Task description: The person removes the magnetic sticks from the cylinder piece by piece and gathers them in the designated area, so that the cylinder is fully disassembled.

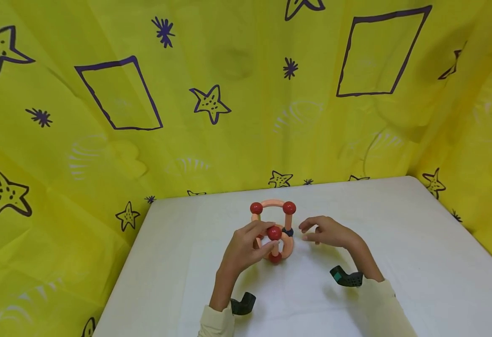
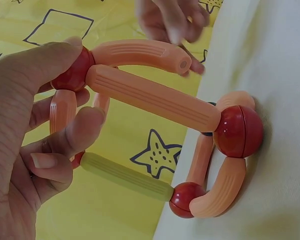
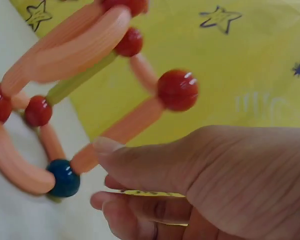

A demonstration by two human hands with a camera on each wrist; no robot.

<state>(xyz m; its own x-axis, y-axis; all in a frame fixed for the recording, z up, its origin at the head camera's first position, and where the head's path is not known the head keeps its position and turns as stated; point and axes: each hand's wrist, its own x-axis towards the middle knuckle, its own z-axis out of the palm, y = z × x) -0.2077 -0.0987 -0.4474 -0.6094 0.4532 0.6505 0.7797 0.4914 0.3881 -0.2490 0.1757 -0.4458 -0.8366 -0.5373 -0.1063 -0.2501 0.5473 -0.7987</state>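
On the white counter [image 1: 178, 281], a plastic-looking frame of ribbed peach rods and glossy balls [image 1: 288, 222] is standing short of the far edge, closer to the left edge than the right. The person's left hand [image 1: 243, 248] is pinching a glossy red ball [image 1: 274, 232] at the frame's upper near corner between thumb and fingers. From that ball a curved peach rod [image 2: 140, 52] is jutting out, its end free. The right hand [image 1: 328, 232] is hovering just beside the frame, near a dark blue ball [image 1: 288, 232], fingers loosely bent and thumb parted from them. Low down, a straight yellow-green rod [image 2: 127, 176] is joining two red balls.
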